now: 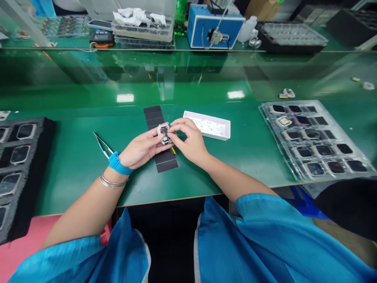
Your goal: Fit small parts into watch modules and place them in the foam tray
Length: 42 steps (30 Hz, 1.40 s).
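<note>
Above the middle of the bench, my left hand (144, 148) holds an opened smartwatch body (164, 133), its small inner parts and circuitry facing up. The thumb lies on its near side and the fingers run beneath it. My right hand (190, 141) reaches in from the right, thumb and forefinger pinched together at the body's right edge. Whatever sits between those fingertips is too small to make out. A yellow piece (173, 150) sticks out just below the watch body. Under the hands lies a dark strip (167, 162) marked with cross lines.
A white box (226, 131) with tiny dark pieces stands behind my right hand. Tweezers (101, 143) lie left of my left wrist. Clear trays (294, 149) of watch bodies are at right, a black foam tray (44, 145) at left. A shelf (132, 50) with equipment spans the back.
</note>
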Tool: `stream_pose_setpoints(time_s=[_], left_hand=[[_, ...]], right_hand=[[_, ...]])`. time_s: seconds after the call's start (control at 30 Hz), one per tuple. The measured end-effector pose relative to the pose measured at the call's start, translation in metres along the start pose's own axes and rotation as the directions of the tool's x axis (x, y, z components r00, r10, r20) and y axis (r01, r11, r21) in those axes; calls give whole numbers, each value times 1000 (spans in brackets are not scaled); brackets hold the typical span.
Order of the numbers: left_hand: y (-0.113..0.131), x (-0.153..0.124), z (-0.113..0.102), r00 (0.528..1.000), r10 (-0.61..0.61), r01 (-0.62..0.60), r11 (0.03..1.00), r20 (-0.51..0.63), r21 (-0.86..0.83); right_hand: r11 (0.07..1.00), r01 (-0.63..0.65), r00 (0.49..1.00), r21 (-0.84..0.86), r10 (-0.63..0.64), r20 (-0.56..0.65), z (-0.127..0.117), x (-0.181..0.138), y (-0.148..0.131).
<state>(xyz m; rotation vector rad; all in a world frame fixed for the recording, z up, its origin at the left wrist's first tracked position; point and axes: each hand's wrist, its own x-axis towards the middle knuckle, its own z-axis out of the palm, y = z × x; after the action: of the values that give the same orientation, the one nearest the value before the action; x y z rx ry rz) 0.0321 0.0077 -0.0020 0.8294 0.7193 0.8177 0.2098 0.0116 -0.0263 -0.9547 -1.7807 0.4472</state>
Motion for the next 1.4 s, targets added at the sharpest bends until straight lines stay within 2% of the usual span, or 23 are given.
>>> stream_pose_setpoints(time_s=[0.2, 0.4, 0.57, 0.8, 1.0, 1.2, 1.3, 1.4], left_hand=[[0, 5, -8, 974, 226, -215, 958, -38, 191], [-4, 8, -7, 941, 333, -311, 919, -57, 241], [-7, 10, -9, 908, 417, -382, 871, -52, 310], [-12, 12, -16, 835, 551, -492, 739, 9, 461], [-13, 12, -13, 807, 589, -524, 691, 33, 498], [-15, 16, -16, 815, 578, -521, 703, 39, 484], [-14, 16, -16, 834, 551, -505, 759, 8, 411], [-11, 13, -13, 883, 468, -437, 854, -48, 283]], right_hand=[[998, 52, 999, 28, -52, -4, 0, 0, -5], [993, 119, 992, -7, -119, -29, 0, -3, -8], [993, 118, 993, -29, -118, 3, -2, -4, -9], [986, 155, 988, -62, -154, 23, 0, -6, -5], [986, 153, 986, -70, -148, 77, -2, -4, -1], [984, 142, 985, -111, -130, 113, -4, 0, -3], [976, 143, 987, -166, -129, 92, -15, 7, 2], [965, 67, 997, -253, -59, 40, -38, 17, 19]])
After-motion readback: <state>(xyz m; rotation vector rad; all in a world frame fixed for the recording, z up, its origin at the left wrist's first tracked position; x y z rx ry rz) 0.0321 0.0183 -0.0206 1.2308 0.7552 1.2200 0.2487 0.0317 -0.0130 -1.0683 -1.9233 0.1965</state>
